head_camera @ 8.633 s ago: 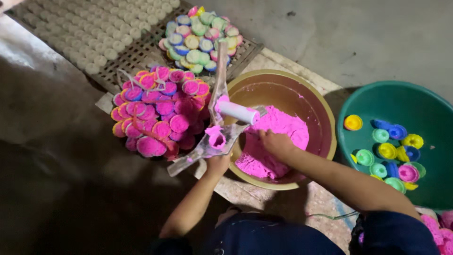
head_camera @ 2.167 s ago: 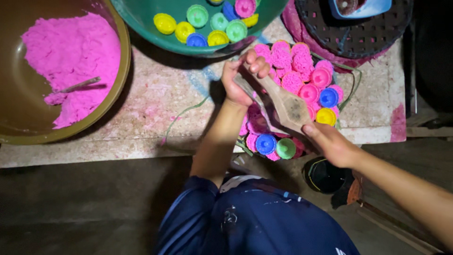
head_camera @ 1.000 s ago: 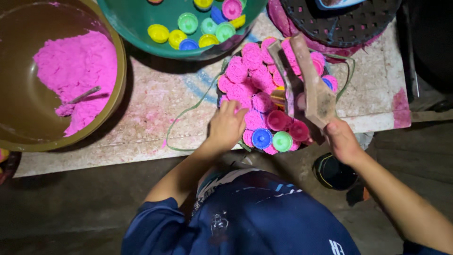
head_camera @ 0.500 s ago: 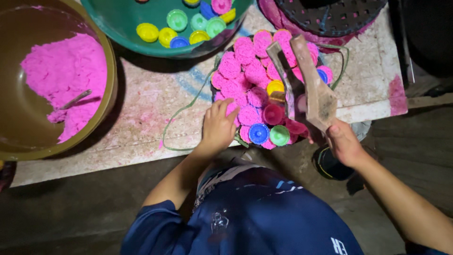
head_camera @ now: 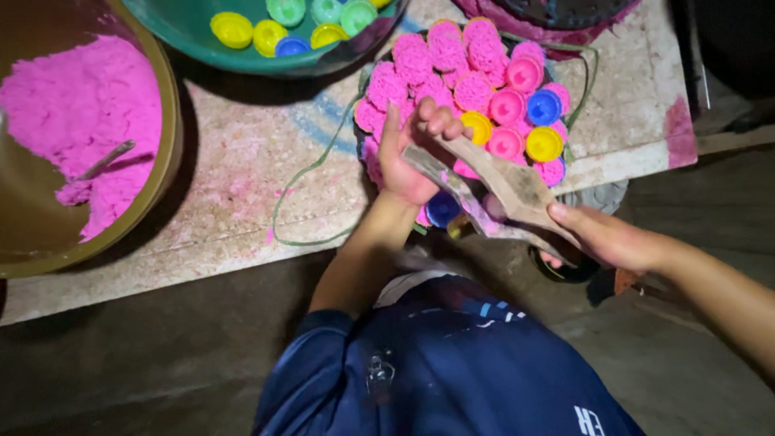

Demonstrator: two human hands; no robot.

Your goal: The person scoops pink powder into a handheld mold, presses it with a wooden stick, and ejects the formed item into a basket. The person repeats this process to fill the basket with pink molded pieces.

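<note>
My left hand (head_camera: 404, 157) is closed around the jaw end of a worn wooden tong-like press (head_camera: 504, 190), right over the near edge of a round cluster of small cups (head_camera: 464, 77). Most cups are packed with pink powder; a few blue, yellow and pink ones (head_camera: 542, 109) sit among them. My right hand (head_camera: 605, 238) grips the press's two handles at the board's near edge. Whether a cup sits between the jaws is hidden by my fingers.
A brown bowl (head_camera: 165, 153) with pink powder (head_camera: 77, 121) and a stick stands at the left. A green basin (head_camera: 242, 60) holds loose coloured cups (head_camera: 274, 32). A green cord (head_camera: 311, 169) loops over the stained board (head_camera: 242, 194). A dark round pot (head_camera: 565, 268) sits below my right hand.
My left hand has left the near cups and taken hold of the press's jaw end. The press has tipped down from upright to lie low across the cups' near edge.
</note>
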